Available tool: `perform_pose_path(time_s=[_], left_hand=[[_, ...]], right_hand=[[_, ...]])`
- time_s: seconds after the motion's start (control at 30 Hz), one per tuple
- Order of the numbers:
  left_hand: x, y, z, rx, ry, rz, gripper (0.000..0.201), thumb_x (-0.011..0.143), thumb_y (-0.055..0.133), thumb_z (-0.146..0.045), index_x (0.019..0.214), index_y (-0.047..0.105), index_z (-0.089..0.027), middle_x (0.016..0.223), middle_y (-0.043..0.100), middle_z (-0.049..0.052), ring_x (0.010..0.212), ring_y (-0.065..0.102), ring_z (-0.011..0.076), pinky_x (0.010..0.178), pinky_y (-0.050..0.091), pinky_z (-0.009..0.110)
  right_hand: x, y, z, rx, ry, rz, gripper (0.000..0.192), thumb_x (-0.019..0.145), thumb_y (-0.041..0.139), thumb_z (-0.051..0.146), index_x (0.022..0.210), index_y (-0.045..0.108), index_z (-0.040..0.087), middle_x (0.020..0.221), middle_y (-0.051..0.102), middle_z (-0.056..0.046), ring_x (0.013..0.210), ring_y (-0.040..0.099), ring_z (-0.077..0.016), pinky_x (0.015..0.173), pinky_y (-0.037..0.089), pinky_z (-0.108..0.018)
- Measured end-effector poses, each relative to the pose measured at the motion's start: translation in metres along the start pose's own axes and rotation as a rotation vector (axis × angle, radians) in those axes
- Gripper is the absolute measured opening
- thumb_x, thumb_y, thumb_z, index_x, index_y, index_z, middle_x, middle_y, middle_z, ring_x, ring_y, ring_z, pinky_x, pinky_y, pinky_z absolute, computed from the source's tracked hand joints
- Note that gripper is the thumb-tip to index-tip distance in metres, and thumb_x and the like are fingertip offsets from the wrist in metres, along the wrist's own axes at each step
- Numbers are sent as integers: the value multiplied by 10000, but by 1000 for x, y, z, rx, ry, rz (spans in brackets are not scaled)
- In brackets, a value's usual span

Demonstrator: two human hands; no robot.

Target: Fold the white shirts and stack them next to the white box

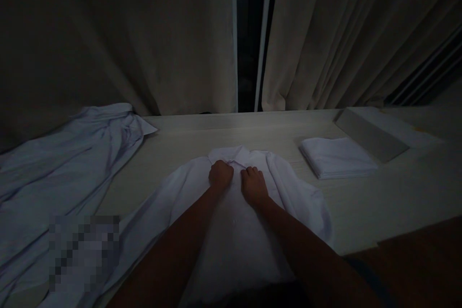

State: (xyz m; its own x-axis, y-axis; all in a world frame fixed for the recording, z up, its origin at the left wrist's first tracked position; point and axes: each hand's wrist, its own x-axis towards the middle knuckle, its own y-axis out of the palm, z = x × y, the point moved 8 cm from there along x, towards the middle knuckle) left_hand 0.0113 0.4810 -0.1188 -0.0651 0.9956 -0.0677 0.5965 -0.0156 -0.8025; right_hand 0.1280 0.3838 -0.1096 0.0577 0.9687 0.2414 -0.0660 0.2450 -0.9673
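A white long-sleeved shirt (234, 240) lies spread out before me, its collar (241, 155) pointing away. My left hand (221, 174) is curled closed at the front of the shirt, just below the left side of the collar. Close by on the right, my right hand (254, 185) has its fingers bent and pinched on the cloth under the collar. A narrow gap separates the two hands. The fingertips are partly hidden, and the dim light blurs fine details such as buttons. Both forearms reach over the body of the shirt, covering parts of it.
On the left lies a loose heap of white garments (72, 168). A folded white cloth (337, 156) rests on the pale tabletop (281, 137) at the right. Behind it stands a white box-like object (375, 132). Beige curtains (187, 38) hang along the back edge.
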Motion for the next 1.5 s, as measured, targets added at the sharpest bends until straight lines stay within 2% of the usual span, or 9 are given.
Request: perform_pose_path(time_s=[0.23, 0.33, 0.47, 0.63, 0.9, 1.07, 1.2, 1.33, 1.5], left_hand=[[11, 4, 8, -82, -18, -49, 233, 737, 629, -319, 930, 650, -189, 967, 724, 100, 904, 668, 211, 737, 480, 285], [18, 5, 12, -94, -58, -71, 359, 736, 643, -446, 955, 632, -162, 974, 715, 119, 887, 668, 213, 704, 478, 282], [14, 3, 12, -63, -72, -124, 288, 743, 642, -408, 931, 610, -191, 976, 705, 101, 881, 664, 218, 693, 469, 290], [1, 1, 8, 29, -25, -172, 179, 822, 550, -363, 931, 591, -228, 903, 698, 91, 873, 656, 254, 723, 459, 346], [3, 0, -4, 119, 105, -136, 273, 899, 440, -408, 1000, 595, -208, 934, 694, 119, 907, 652, 261, 746, 461, 357], [-38, -1, -7, 134, 351, -43, 301, 910, 442, -389, 1099, 610, -226, 1162, 670, 69, 1062, 615, 195, 905, 442, 303], [-95, -1, 16, 291, 623, -2, 469, 912, 423, -461, 1291, 549, -214, 1468, 445, 85, 1379, 348, 253, 1138, 236, 396], [-119, -9, 52, 438, 642, -25, 641, 902, 321, -603, 1460, 340, -289, 1560, 278, 76, 1437, 212, 319, 1140, 172, 529], [-124, -20, 58, 474, 649, -54, 635, 911, 272, -604, 1469, 321, -303, 1562, 275, 63, 1439, 213, 308, 1147, 151, 534]], right_hand=[[0, -4, 2, 7, -17, -20, 284, 955, 364, 187, 1141, 577, 207, 1056, 557, -110, 1004, 437, -261, 846, 324, -391], [0, -5, 2, 5, -12, -18, 282, 956, 365, 188, 1121, 592, 212, 1045, 556, -106, 1002, 439, -258, 852, 326, -394], [-1, -6, 2, 3, -14, -19, 270, 951, 371, 181, 1084, 605, 206, 1043, 553, -109, 1002, 438, -255, 848, 328, -390], [0, -5, 1, 13, -33, -14, 259, 947, 388, 187, 1094, 600, 210, 1050, 549, -107, 1010, 433, -252, 841, 329, -383], [1, -4, 1, 18, -29, -1, 272, 953, 382, 201, 1112, 603, 213, 1064, 555, -109, 1021, 437, -251, 855, 327, -382], [-1, -6, 3, 9, -50, 16, 289, 955, 388, 209, 1165, 585, 227, 1095, 566, -100, 1039, 446, -253, 861, 329, -389], [-3, -8, 5, 17, -59, 28, 284, 951, 402, 219, 1169, 584, 220, 1112, 578, -103, 1062, 454, -253, 881, 332, -390], [-2, -12, 8, 35, -67, 61, 345, 955, 357, 190, 1238, 552, 218, 1195, 576, -108, 1101, 468, -247, 902, 345, -396], [-22, -23, 14, 66, -141, 121, 435, 987, 312, 271, 1401, 430, 208, 1428, 465, -93, 1275, 410, -237, 1013, 314, -403]])
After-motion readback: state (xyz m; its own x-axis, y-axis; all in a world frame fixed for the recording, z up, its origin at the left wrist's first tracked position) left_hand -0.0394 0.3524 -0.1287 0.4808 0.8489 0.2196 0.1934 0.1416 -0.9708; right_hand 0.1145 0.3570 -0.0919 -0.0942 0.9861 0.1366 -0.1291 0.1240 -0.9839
